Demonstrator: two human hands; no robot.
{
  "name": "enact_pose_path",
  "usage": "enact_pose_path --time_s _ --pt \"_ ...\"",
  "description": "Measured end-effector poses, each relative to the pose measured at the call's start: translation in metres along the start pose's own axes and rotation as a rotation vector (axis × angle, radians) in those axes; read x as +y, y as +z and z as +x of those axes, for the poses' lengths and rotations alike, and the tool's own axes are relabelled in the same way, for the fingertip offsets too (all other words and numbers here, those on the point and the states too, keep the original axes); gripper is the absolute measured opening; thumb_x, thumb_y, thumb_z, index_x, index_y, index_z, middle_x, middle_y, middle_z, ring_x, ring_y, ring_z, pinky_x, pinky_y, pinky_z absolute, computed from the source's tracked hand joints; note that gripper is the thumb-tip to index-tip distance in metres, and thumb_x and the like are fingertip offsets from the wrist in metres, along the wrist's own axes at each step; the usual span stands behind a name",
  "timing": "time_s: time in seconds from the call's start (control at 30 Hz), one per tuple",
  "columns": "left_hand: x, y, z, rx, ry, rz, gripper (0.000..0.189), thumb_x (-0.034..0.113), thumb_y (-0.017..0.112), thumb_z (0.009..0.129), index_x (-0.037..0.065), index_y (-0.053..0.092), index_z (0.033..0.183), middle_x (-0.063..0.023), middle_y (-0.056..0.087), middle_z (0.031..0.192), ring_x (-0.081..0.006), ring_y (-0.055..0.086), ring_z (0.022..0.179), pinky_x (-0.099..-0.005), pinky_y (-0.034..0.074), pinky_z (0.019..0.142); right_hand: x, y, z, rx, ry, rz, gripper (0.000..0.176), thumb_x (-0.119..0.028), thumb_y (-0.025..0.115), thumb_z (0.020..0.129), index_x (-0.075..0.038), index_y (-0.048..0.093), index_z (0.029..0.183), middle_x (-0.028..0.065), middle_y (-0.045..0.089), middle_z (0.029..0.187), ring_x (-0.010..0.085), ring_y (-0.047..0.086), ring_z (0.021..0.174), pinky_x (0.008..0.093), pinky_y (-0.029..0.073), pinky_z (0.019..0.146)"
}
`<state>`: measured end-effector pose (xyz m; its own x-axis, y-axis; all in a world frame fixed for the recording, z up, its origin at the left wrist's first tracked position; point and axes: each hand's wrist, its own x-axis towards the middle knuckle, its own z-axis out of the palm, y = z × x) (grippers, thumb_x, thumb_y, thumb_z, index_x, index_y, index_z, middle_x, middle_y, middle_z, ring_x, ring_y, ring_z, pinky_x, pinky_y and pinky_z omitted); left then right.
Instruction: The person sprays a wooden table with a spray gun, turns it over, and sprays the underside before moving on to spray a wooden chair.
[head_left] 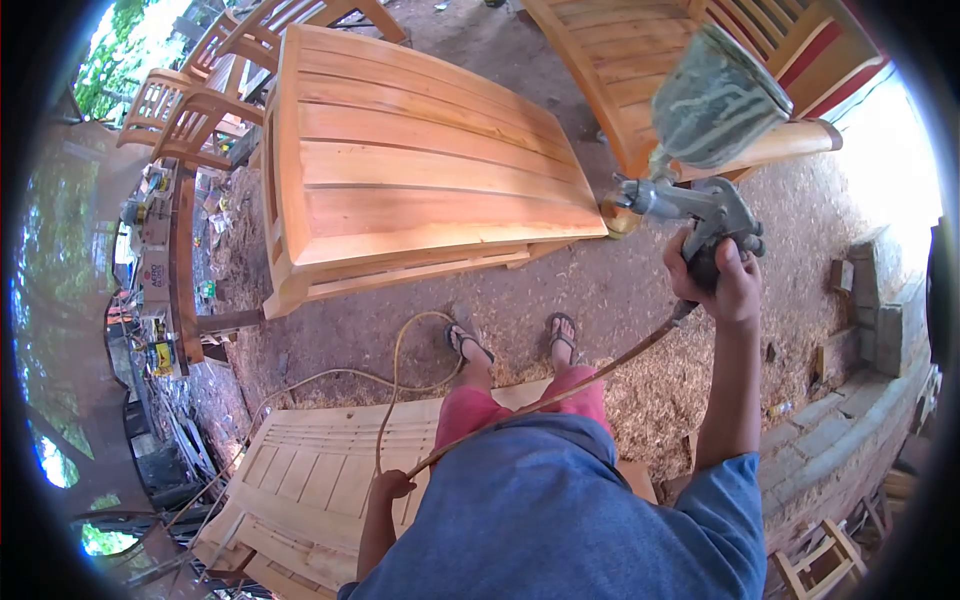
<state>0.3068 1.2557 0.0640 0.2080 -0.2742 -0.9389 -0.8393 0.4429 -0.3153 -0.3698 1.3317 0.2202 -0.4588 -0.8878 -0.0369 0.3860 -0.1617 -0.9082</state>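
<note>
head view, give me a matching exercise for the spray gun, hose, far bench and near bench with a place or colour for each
1 spray gun
2 hose
3 far bench
4 near bench

a pale wood
b in right hand
c glossy orange
d in left hand

Pairs: 1-b, 2-d, 3-c, 4-a

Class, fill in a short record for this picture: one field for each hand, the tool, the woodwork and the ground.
Right hand: raised, fingers wrapped round the spray gun
Left hand: low, closed on the hose
Tool: cup on top, nozzle towards the bench
Woodwork: glossy slatted bench ahead of the feet; pale slatted panel by the left hand
Ground: sawdust
</note>
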Motion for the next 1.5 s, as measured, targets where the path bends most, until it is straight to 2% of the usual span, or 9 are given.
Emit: enact_pose_path --time_s 0.23,0.37,0.5,0.63,0.73,0.83,0.93,1.13,1.5 --pt "0.003 -0.008 0.006 0.032 0.020 0.028 0.047 0.048 0.062 0.083 0.009 0.070 0.108 -0.0149 0.067 0.113 -0.0308 0.063 0.108 -0.0431 0.050 0.091 0.031 -0.009 -0.011 0.241 0.205 -0.193 0.024 -0.026 0.061 0.096 -0.005 0.059 0.083 0.0011 0.054 0.064 0.0042 0.041 0.047 0.0208 0.028 0.040" --pt "0.017 -0.036 -0.012 0.088 -0.013 0.039 0.047 0.050 0.061 0.084 0.011 0.070 0.108 -0.0137 0.068 0.111 -0.0311 0.065 0.105 -0.0448 0.052 0.088 0.070 -0.026 -0.020 0.481 0.321 -0.583 0.026 -0.024 0.062 0.094 -0.003 0.060 0.079 -0.0037 0.051 0.061 0.0042 0.043 0.052 0.0240 0.034 0.047" --pt "0.017 -0.048 -0.007 0.151 0.019 0.050 0.048 0.050 0.057 0.086 0.008 0.070 0.104 -0.0159 0.069 0.107 -0.0321 0.065 0.102 -0.0459 0.052 0.087 0.107 -0.048 -0.026 0.571 0.272 -0.790 0.027 -0.028 0.062 0.093 -0.001 0.065 0.096 -0.0053 0.047 0.060 0.0048 0.039 0.056 0.0269 0.033 0.049" --pt "0.020 -0.057 -0.005 0.214 0.069 -0.007 0.047 0.048 0.056 0.087 0.005 0.069 0.101 -0.0195 0.068 0.102 -0.0359 0.065 0.098 -0.0474 0.052 0.086 0.129 -0.062 -0.031 0.595 0.375 -0.972 0.038 -0.032 0.061 0.092 -0.005 0.063 0.119 0.0140 0.060 0.065 0.0171 0.056 0.058 0.0357 0.045 0.058" --pt "0.021 -0.061 -0.006 0.267 0.114 -0.114 0.046 0.046 0.055 0.087 0.003 0.069 0.098 -0.0216 0.068 0.098 -0.0390 0.064 0.095 -0.0482 0.051 0.085 0.146 -0.065 -0.035 0.626 0.307 -1.036 0.042 -0.035 0.059 0.092 -0.008 0.060 0.125 0.0268 0.063 0.079 0.0360 0.068 0.078 0.0418 0.050 0.068" --pt "0.023 -0.065 -0.008 0.304 0.142 -0.169 0.045 0.044 0.056 0.087 0.002 0.068 0.095 -0.0223 0.068 0.095 -0.0400 0.064 0.094 -0.0484 0.051 0.084 0.145 -0.064 -0.038 0.644 0.472 -1.086 0.042 -0.036 0.058 0.092 -0.009 0.060 0.125 0.0297 0.063 0.089 0.0443 0.061 0.093 0.0444 0.050 0.072" --pt "0.021 -0.068 -0.006 0.304 0.143 -0.179 0.044 0.043 0.056 0.087 0.002 0.068 0.094 -0.0222 0.068 0.095 -0.0396 0.064 0.094 -0.0482 0.051 0.084 0.162 -0.074 -0.046 0.653 0.375 -1.152 0.040 -0.033 0.059 0.092 -0.011 0.061 0.125 0.0269 0.064 0.083 0.0362 0.069 0.081 0.0413 0.050 0.070" --pt "0.021 -0.075 -0.012 0.287 0.121 -0.126 0.044 0.043 0.057 0.086 0.001 0.068 0.093 -0.0222 0.068 0.095 -0.0390 0.065 0.093 -0.0476 0.051 0.084 0.145 -0.083 -0.065 0.554 0.366 -0.690 0.027 -0.023 0.064 0.091 -0.003 0.066 0.109 0.0006 0.056 0.063 0.0063 0.042 0.060 0.0270 0.039 0.053" --pt "0.014 -0.070 -0.006 0.249 0.130 -0.045 0.042 0.042 0.058 0.085 0.002 0.070 0.092 -0.0223 0.068 0.094 -0.0380 0.065 0.091 -0.0472 0.051 0.082 0.070 -0.050 -0.079 0.362 0.276 -0.255 0.024 -0.023 0.065 0.092 0.000 0.062 0.086 -0.0019 0.054 0.064 0.0037 0.043 0.050 0.0220 0.031 0.044"
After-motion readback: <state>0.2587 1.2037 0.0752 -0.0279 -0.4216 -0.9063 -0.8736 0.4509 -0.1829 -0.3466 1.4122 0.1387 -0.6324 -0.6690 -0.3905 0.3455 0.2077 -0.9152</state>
